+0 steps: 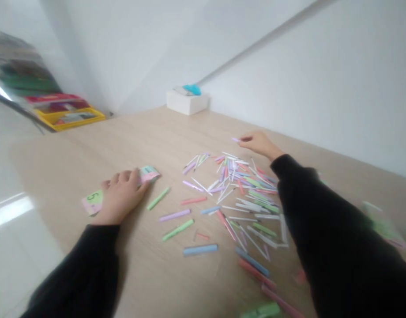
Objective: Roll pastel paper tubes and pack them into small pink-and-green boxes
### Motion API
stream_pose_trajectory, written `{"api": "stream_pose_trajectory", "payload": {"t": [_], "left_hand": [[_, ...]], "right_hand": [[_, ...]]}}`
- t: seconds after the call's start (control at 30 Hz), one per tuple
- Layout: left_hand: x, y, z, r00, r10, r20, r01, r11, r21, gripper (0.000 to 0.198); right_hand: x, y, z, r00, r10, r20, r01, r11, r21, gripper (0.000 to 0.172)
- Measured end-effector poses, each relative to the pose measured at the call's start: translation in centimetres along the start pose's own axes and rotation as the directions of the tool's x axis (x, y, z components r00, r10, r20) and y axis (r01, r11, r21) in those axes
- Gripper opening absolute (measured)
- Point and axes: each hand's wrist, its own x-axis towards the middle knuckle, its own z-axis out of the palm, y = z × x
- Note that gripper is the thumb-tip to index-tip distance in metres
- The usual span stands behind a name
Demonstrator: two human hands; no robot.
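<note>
My left hand lies palm down on a pastel printed paper strip, which shows a number 5 at one end and sticks out past my fingertips at the other. My right hand reaches over the far side of a loose heap of thin pastel paper sticks, pinching a small lilac stick between its fingers. Between my hands lie separate sticks, including a green one, a lilac one and a blue one.
All this lies on a light wood table set against a white wall. A white box with a teal item on top stands at the far edge. A yellow tray sits beyond the table at far left.
</note>
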Motion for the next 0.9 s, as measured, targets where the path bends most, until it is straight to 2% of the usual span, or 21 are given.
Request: {"api": "stream_pose_trajectory", "payload": {"t": [0.07,0.13,0.23,0.3,0.37,0.47,0.6,0.73,0.8,0.9], "left_hand": [[-0.4,0.9,-0.7,0.997,0.012,-0.075,-0.014,1.000,-0.026,0.060],[-1.1,2.0,-1.5,0.985,0.057,-0.165,-0.067,0.996,-0.061,0.058],[-2.6,4.2,-2.8,0.946,0.194,-0.260,-0.239,0.959,-0.151,0.048],[-4.0,6.1,-3.5,0.895,0.320,-0.310,-0.395,0.892,-0.219,0.041],[-5.8,8.2,-3.8,0.809,0.470,-0.353,-0.569,0.776,-0.272,0.038],[-8.8,11.4,-3.9,0.683,0.626,-0.376,-0.730,0.610,-0.309,0.038],[-12.1,14.7,-3.7,0.590,0.711,-0.383,-0.807,0.505,-0.305,0.034],[-14.0,16.2,-3.3,0.502,0.780,-0.373,-0.859,0.397,-0.325,0.028],[-14.7,16.6,-3.2,0.482,0.794,-0.371,-0.869,0.378,-0.320,0.027],[-15.7,17.2,-3.2,0.462,0.806,-0.371,-0.878,0.354,-0.323,0.026]], "right_hand": [[-4.4,1.4,-3.4,0.998,0.068,-0.007,-0.069,0.997,-0.023,0.017],[-10.1,3.2,-6.7,0.984,0.175,-0.039,-0.176,0.983,-0.050,0.016],[-19.6,5.9,-10.6,0.925,0.362,-0.119,-0.373,0.923,-0.094,0.012],[-26.0,7.3,-12.3,0.863,0.476,-0.171,-0.497,0.861,-0.112,0.009],[-31.8,8.2,-13.0,0.800,0.562,-0.211,-0.591,0.798,-0.115,0.010],[-38.7,8.6,-12.3,0.740,0.628,-0.241,-0.662,0.744,-0.095,0.013],[-44.2,7.9,-9.0,0.741,0.620,-0.258,-0.656,0.751,-0.078,0.016],[-46.6,7.1,-4.8,0.786,0.562,-0.257,-0.602,0.790,-0.113,0.019],[-47.2,6.9,-3.2,0.820,0.516,-0.246,-0.557,0.819,-0.139,0.020],[-47.7,6.7,-2.3,0.863,0.452,-0.226,-0.492,0.853,-0.175,0.025]]}}
